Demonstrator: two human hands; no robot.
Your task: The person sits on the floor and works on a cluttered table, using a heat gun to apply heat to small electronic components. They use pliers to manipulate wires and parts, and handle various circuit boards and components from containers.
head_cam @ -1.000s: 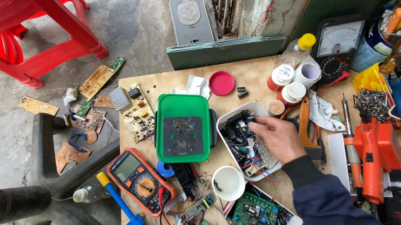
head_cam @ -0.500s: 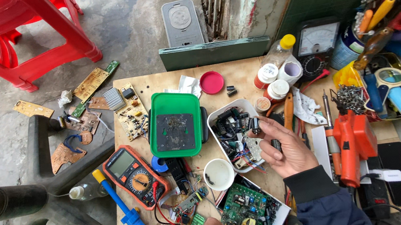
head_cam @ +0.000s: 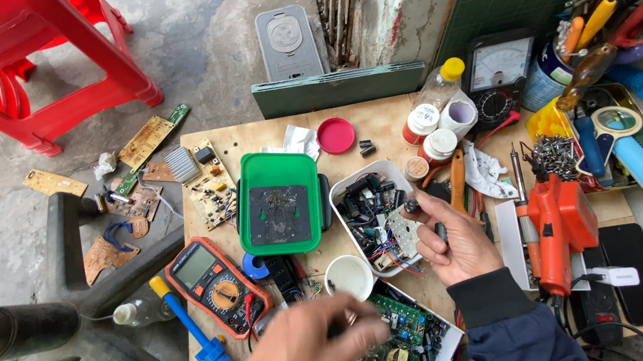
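R hand (head_cam: 458, 241) pinches a small dark part (head_cam: 411, 206) w/ thumb + forefinger, lifted just off the white tray (head_cam: 350, 185) for a look. L hand (head_cam: 309, 355) blurred above green circuit board (head_cam: 404, 340); grip unclear.

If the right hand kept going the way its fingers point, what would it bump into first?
Probably the white tray of parts: the right hand points up-left, its fingertips at the tray's edge, though its height above the tray is unclear.

two hands (head_cam: 458, 241), one green box (head_cam: 279, 202), two meters (one analog) (head_cam: 216, 283)
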